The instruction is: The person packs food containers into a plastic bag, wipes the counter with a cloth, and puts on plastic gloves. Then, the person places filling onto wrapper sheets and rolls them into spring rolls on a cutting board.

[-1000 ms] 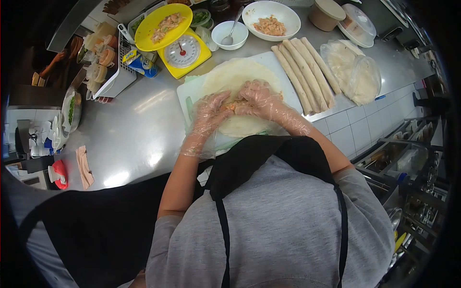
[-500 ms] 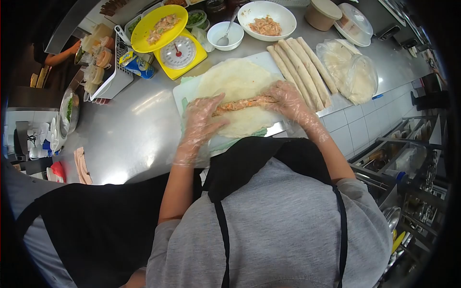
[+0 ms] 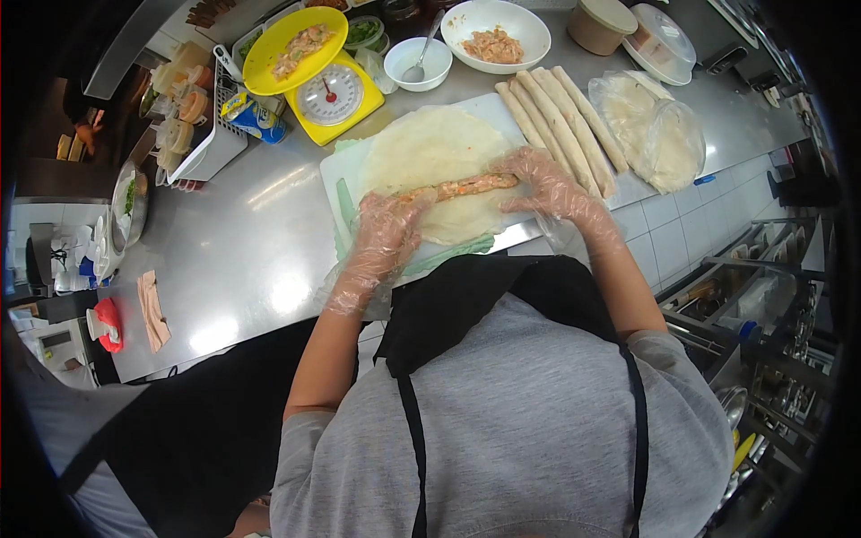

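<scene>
A thin round wrapper (image 3: pixel 417 139) lies on a white cutting board (image 3: pixel 491 110). Across the wrapper runs a long strip of orange-pink filling (image 3: pixel 466 186). My left hand (image 3: pixel 387 229), in a clear plastic glove, is at the filling's left end, its fingers bent and partly hiding that end. At the right end is my gloved right hand (image 3: pixel 545 184), with thumb and fingers apart around the tip of the strip. Several long finished rolls (image 3: pixel 560 125) lie side by side at the board's right.
Behind the board stand a yellow scale (image 3: pixel 336 99), a small bowl with a spoon (image 3: pixel 418 65) and a white bowl of filling (image 3: pixel 495 36). Bagged wrappers (image 3: pixel 659 134) lie at right. A co-worker in a black apron (image 3: pixel 215 421) is at left.
The filling, bunched between my hands at first, now forms a long strip. My right hand has moved right, away from my left hand. My left hand has lowered slightly.
</scene>
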Demonstrator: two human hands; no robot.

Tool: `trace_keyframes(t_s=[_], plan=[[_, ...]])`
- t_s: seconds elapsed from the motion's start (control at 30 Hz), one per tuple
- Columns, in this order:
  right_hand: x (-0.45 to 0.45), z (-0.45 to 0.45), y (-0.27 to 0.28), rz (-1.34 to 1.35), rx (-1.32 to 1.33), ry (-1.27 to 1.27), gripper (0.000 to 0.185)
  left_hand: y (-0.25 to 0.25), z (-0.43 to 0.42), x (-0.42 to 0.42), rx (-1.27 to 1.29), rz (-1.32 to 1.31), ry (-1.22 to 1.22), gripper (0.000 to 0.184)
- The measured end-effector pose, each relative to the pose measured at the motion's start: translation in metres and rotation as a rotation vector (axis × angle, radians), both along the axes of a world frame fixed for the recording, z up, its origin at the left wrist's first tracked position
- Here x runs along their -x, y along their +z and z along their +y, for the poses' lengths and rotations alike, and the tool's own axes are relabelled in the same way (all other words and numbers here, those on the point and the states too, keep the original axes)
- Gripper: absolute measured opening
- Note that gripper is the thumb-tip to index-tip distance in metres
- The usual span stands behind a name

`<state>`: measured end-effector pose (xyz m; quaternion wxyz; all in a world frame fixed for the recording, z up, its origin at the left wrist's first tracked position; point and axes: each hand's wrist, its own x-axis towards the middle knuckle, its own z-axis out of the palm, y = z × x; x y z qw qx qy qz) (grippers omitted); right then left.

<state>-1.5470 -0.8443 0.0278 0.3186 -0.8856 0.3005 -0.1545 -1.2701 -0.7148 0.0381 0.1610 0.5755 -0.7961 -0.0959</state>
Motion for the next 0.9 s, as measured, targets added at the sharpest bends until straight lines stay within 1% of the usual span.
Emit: trace_keyframes(t_s=[0.03,0.07,0.1,0.13,0.17,0.23,0.27,0.3,0.33,0.37,0.4,0.43,0.47,0.5,0.53,0.57,0.6,0.67,0.7,0.77,0.8,0.87,0.9], plan=[[0.000,0.001,0.005,0.004,-0.008,0.025,0.067,-0.001,-0.004,-0.002,0.047,0.034,0.003,0.053],[0.000,0.003,0.012,0.004,-0.007,0.025,0.067,-0.002,-0.009,-0.004,0.094,0.069,0.007,0.049],[-0.001,0.008,0.021,0.026,-0.005,0.043,0.074,-0.001,-0.014,-0.007,0.094,0.068,0.008,0.049],[-0.003,0.013,0.028,0.048,-0.003,0.060,0.080,0.003,-0.020,-0.011,-0.088,0.328,0.121,0.049],[-0.006,0.019,0.032,0.048,-0.004,0.060,0.080,0.005,-0.024,-0.013,-0.272,0.588,0.234,0.048],[-0.016,0.029,0.039,0.188,0.222,0.071,0.073,0.009,-0.033,-0.016,-0.313,0.618,0.267,0.049],[-0.021,0.028,0.034,0.187,0.224,0.072,0.073,0.011,-0.035,-0.017,-0.351,0.647,0.299,0.051],[-0.026,0.025,0.024,0.164,0.313,0.038,0.062,0.013,-0.037,-0.019,-0.350,0.646,0.298,0.051],[-0.030,0.021,0.016,0.143,0.402,0.002,0.051,0.014,-0.038,-0.021,-0.416,0.676,0.289,0.055],[-0.032,0.016,0.010,0.145,0.403,-0.003,0.051,0.015,-0.040,-0.022,-0.483,0.705,0.277,0.060],[-0.033,0.010,0.006,0.026,0.436,-0.026,0.036,0.018,-0.039,-0.020,-0.483,0.705,0.271,0.060],[-0.036,0.005,0.003,-0.096,0.468,-0.047,0.023,0.021,-0.036,-0.019,-0.398,0.595,0.242,0.064],[-0.040,0.002,0.000,-0.097,0.468,-0.050,0.023,0.025,-0.033,-0.018,-0.312,0.484,0.214,0.068],[-0.044,-0.001,-0.002,-0.166,0.441,-0.085,0.020,0.028,-0.029,-0.017,-0.311,0.481,0.212,0.068],[-0.046,-0.004,-0.004,-0.234,0.414,-0.119,0.019,0.031,-0.024,-0.016,-0.242,0.464,0.197,0.071],[-0.047,-0.007,-0.009,-0.235,0.414,-0.122,0.019,0.032,-0.022,-0.016,-0.174,0.447,0.184,0.074],[-0.050,-0.009,-0.012,-0.215,0.422,-0.135,0.019,0.029,-0.022,-0.017,-0.175,0.446,0.184,0.074],[-0.051,-0.011,-0.018,-0.196,0.432,-0.144,0.019,0.018,-0.024,-0.020,-0.016,0.346,0.133,0.076],[-0.052,-0.011,-0.016,-0.178,0.444,-0.148,0.020,0.020,-0.027,-0.020,-0.014,0.346,0.135,0.076],[-0.053,-0.013,-0.016,-0.161,0.459,-0.149,0.021,0.026,-0.033,-0.019,-0.280,0.465,0.337,0.074],[-0.055,-0.015,-0.016,-0.116,0.455,-0.160,0.022,0.022,-0.037,-0.021,-0.277,0.465,0.339,0.074],[-0.056,-0.018,-0.017,-0.072,0.454,-0.171,0.023,0.010,-0.044,-0.025,-0.226,0.490,0.369,0.066],[-0.058,-0.018,-0.012,0.018,0.435,-0.188,0.024,0.010,-0.047,-0.025,-0.222,0.490,0.370,0.066]])
